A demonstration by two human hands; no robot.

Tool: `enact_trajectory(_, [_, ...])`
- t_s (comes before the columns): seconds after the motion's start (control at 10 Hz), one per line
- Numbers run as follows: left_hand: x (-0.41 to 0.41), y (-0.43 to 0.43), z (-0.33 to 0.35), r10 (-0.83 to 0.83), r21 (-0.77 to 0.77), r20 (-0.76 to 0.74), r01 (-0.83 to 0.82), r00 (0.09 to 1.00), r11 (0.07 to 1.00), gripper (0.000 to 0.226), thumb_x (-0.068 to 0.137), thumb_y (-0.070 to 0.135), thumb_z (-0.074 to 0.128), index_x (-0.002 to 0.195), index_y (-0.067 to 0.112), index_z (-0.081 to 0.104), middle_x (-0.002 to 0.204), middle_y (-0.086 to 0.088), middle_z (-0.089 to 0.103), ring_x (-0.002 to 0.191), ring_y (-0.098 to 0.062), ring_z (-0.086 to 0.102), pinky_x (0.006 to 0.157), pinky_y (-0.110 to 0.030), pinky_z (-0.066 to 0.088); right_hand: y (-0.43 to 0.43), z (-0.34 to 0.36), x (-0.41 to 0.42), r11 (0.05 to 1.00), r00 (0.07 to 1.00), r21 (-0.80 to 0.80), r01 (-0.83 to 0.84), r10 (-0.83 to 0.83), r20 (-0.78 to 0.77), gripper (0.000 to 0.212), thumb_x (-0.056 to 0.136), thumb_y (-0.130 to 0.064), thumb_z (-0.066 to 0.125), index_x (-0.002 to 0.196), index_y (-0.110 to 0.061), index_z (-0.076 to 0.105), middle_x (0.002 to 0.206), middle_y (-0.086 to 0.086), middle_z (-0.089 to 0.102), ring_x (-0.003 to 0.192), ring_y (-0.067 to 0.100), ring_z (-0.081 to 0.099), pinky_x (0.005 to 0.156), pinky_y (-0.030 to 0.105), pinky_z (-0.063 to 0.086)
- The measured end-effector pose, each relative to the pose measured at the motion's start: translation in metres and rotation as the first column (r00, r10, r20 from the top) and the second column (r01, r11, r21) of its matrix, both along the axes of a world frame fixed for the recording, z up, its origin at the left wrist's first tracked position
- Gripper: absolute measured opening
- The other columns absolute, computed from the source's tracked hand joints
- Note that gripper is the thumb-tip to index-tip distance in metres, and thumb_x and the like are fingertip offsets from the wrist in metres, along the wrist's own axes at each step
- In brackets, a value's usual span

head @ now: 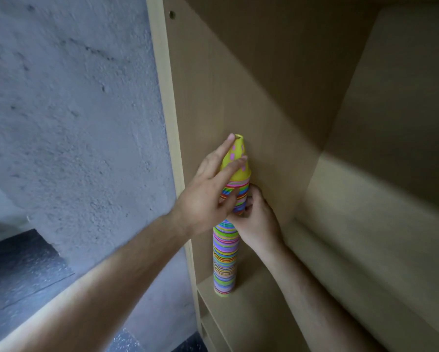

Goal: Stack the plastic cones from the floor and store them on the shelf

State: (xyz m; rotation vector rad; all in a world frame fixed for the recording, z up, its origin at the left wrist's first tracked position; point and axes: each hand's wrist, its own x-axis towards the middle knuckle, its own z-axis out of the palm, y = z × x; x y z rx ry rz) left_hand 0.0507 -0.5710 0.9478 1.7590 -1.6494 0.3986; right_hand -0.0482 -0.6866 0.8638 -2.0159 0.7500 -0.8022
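**Q:** Head view: where is the stack of cones, and how is it held?

**A:** The stack of cones [226, 260] stands on the shelf board [254, 301] at lower centre, close against the side panel [213, 97]. The left hand [208, 196] lies on its upper part, fingers straight and spread up to the yellow top cone [236, 171]. The right hand [256, 222] grips it at mid-height, fingers curled round it.

**Q:** Handling?

**A:** Probably light, thin plastic. A tall nested column can flex or part at a joint. Hold it at mid-height and steady the top; do not lift it by the top cone alone.

**Q:** Clearances?

**A:** The side panel blocks tilt to frame left. Open room lies to the right along the board and above the tip. The board's front edge is near the base, so keep the base back from it.
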Motion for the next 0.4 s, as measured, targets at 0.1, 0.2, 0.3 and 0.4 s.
enact_trajectory(0.1, [0.001,0.004,-0.005,0.007,0.004,0.009,-0.007,1.0,1.0,0.06,0.083,0.006,0.064,0.143,0.009,0.055,0.169,-0.015,0.016,0.151,-0.033,0.027,0.12,-0.038,0.031,0.002,-0.004,-0.001,1.0,1.0,-0.007,0.017,-0.017,-0.007,0.074,0.059,-0.068,0.074,0.121,-0.034,0.05,0.107,-0.011,0.071,0.098,0.013,0.069,0.078,0.043,0.056])
enact_trajectory(0.2, [0.0,0.011,-0.012,0.003,0.039,0.035,-0.005,0.999,0.999,0.062,0.084,0.005,0.068,0.144,0.011,0.055,0.168,-0.015,0.019,0.147,-0.035,0.033,0.117,-0.039,0.035,0.005,-0.011,-0.004,0.999,0.999,-0.019,0.041,-0.042,-0.035,0.073,0.061,-0.07,0.073,0.121,-0.037,0.05,0.106,-0.013,0.07,0.097,0.011,0.069,0.079,0.042,0.056])
enact_trajectory(0.3, [0.005,0.019,-0.019,0.029,0.05,0.073,-0.033,0.997,0.998,0.06,0.083,0.004,0.07,0.142,0.008,0.056,0.166,-0.017,0.024,0.143,-0.037,0.039,0.115,-0.04,0.037,0.005,-0.026,-0.003,0.998,0.996,0.03,0.048,-0.046,-0.074,0.075,0.059,-0.078,0.073,0.119,-0.039,0.051,0.105,-0.016,0.07,0.096,0.01,0.068,0.08,0.042,0.056])
enact_trajectory(0.4, [0.004,0.041,-0.037,0.054,0.09,0.065,-0.06,0.996,0.994,0.064,0.084,0.008,0.071,0.145,0.008,0.051,0.158,-0.017,0.036,0.139,-0.036,0.043,0.115,-0.04,0.037,0.014,-0.049,-0.016,0.991,0.984,0.074,0.108,-0.096,-0.149,0.091,0.052,-0.092,0.064,0.123,-0.037,0.051,0.11,-0.014,0.067,0.101,0.012,0.066,0.085,0.042,0.055])
